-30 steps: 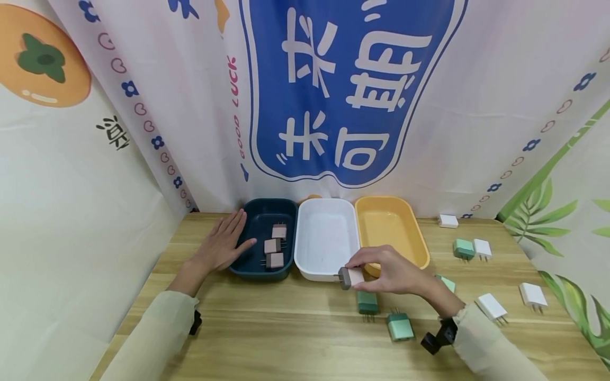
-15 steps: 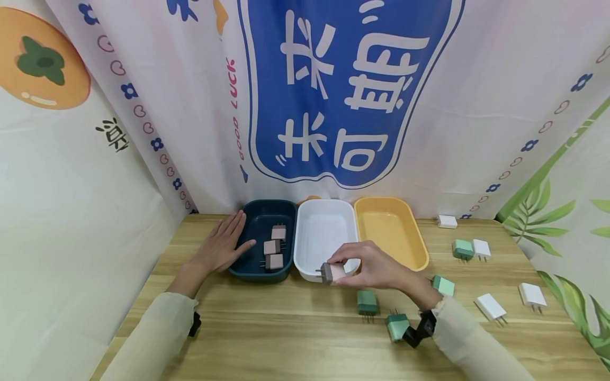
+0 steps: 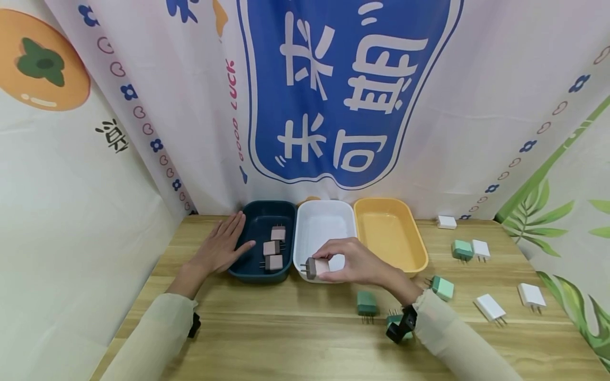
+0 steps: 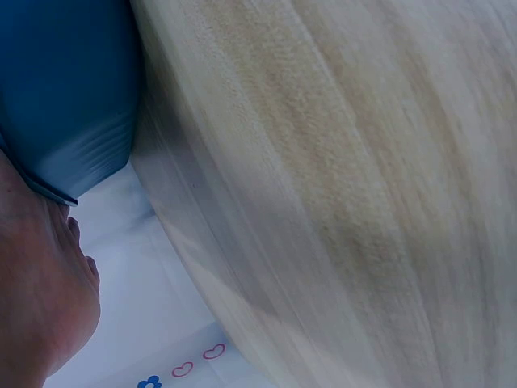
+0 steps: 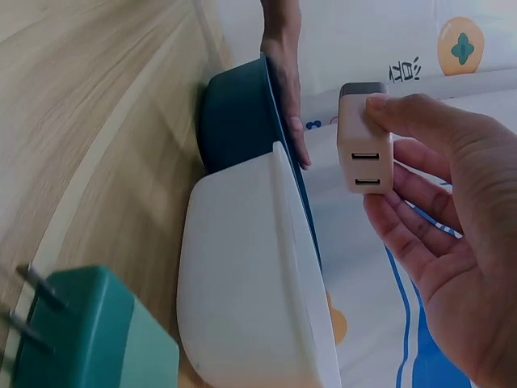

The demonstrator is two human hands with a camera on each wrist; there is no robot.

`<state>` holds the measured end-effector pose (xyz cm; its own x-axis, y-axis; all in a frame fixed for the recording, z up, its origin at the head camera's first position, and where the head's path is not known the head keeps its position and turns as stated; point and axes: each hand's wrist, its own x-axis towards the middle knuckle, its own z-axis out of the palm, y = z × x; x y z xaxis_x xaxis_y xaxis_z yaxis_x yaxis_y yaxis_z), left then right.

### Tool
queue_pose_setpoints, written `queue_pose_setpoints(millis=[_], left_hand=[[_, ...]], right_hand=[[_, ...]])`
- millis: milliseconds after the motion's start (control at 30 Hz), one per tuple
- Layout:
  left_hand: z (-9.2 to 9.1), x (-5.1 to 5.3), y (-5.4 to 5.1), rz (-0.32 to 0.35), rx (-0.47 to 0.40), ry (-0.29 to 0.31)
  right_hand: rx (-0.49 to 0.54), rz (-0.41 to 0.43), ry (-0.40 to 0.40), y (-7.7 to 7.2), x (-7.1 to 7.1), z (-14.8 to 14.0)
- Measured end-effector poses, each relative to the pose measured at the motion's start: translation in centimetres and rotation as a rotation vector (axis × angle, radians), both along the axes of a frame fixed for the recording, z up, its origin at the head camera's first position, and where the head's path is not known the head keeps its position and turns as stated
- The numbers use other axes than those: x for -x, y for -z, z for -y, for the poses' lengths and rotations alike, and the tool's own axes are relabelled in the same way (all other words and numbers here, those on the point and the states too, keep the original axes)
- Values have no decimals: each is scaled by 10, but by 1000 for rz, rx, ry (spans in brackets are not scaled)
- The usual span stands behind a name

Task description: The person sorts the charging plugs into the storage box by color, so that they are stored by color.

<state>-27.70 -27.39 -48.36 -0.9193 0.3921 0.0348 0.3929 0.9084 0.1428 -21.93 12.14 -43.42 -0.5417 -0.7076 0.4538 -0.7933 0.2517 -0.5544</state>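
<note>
Your R hand (image 3: 352, 262) is pinching a pink USB charger (image 3: 323, 265) b/w thumb and fingers. The charger's gray-brown end and metal prongs are pointing left in the head view, and its two USB slots are showing in the R wrist view. You're holding it up in the air — it's showing over the near rim of the white tray (image 3: 324, 227), not touching it.

Your L hand (image 3: 216, 246) is lying w/ straight fingers on the left rim of the navy tray (image 3: 267, 211), and its thumb is reaching over the inside. It isn't gripping any charger. Three pink chargers (image 3: 271, 247) are sitting close together in that tray.

The yellow tray (image 3: 391, 233) is standing right next to the white one, so all 3 are making a row at the back of the wood table (image 3: 267, 328). Four green chargers (image 3: 462, 250) and four white chargers (image 3: 532, 295) are lying around on the R side. One green one is partly hiding under your black wrist camera (image 3: 404, 323). Behind it all, a white curtain (image 3: 205, 106) is hanging w/ "GOOD LUCK" on it.
</note>
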Motion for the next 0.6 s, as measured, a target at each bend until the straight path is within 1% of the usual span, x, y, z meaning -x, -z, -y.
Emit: queue_pose_setpoints(millis=[600], left_hand=[[0,1,1,10,6,0]], right_hand=[[41,93,52,8,9,33]])
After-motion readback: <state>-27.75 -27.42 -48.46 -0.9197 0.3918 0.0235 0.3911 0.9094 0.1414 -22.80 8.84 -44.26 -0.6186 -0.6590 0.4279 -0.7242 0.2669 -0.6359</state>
